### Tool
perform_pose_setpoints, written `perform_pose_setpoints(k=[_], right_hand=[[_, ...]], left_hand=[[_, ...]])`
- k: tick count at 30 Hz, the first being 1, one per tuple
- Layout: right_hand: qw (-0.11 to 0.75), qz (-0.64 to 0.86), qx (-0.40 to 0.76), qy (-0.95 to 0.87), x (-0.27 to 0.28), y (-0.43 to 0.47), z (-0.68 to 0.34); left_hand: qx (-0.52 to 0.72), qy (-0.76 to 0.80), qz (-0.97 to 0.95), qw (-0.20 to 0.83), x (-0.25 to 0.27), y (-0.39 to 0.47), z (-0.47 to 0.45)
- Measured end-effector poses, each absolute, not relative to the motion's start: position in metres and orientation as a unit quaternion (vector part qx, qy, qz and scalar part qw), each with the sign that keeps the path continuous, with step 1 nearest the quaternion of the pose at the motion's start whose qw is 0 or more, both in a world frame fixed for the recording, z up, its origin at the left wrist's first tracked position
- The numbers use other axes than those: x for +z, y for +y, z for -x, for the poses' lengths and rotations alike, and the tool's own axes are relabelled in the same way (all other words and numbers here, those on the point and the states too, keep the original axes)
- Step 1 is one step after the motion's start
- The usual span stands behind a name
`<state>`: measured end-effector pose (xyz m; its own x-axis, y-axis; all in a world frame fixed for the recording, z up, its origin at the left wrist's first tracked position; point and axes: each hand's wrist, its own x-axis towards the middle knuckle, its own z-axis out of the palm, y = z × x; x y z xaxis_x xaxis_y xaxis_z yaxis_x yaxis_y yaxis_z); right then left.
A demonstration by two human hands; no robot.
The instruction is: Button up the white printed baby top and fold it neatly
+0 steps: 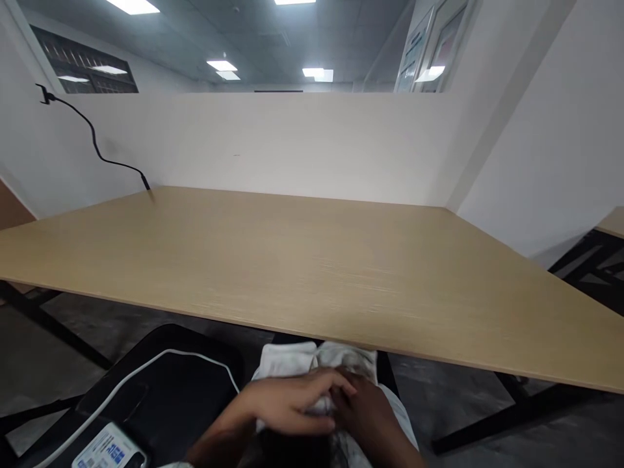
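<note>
My left hand [290, 400] rests over my lap below the front edge of the table [273, 260]. Its thumb and fingers are stretched out and apart, and the fingertips reach over my right hand. Close against it lies my right hand [365, 416], its fingers partly covered by the left, so their pose is unclear. No object shows in either hand. Whitish cloth [287, 357] is under and just beyond the hands, on my legs.
A black chair [180, 390] at the left holds a white power bank-like device [110, 448] with a white cable [168, 352]. A black gooseneck [95, 140] rises at the table's back left. A white partition [302, 146] borders the table. Black table legs [507, 416] stand below.
</note>
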<state>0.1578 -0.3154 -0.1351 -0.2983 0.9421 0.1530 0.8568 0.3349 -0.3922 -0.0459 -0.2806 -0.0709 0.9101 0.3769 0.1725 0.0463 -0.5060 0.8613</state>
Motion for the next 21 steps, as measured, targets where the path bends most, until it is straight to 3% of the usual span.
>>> perform_pose_setpoints(k=[4,9,13,17,21], right_hand=[[0.182,0.625,0.125,-0.748,-0.17,-0.289,-0.163],[0.339,0.541,0.075,-0.766,-0.176,-0.277,-0.163],[0.416,0.505,0.157,-0.74,-0.166,-0.285,-0.156],[0.415,0.476,0.22,-0.744,-0.15,-0.289,-0.151],[0.397,0.49,0.152,-0.761,-0.132,-0.295,-0.154]], left_hand=[[0.246,0.31,-0.788,0.471,-0.131,-0.263,0.02],[0.234,0.366,-0.784,0.443,-0.149,-0.25,0.017],[0.233,0.37,-0.784,0.441,-0.147,-0.248,0.02],[0.245,0.369,-0.766,0.466,-0.152,-0.247,0.023],[0.261,0.361,-0.746,0.494,-0.157,-0.245,0.024]])
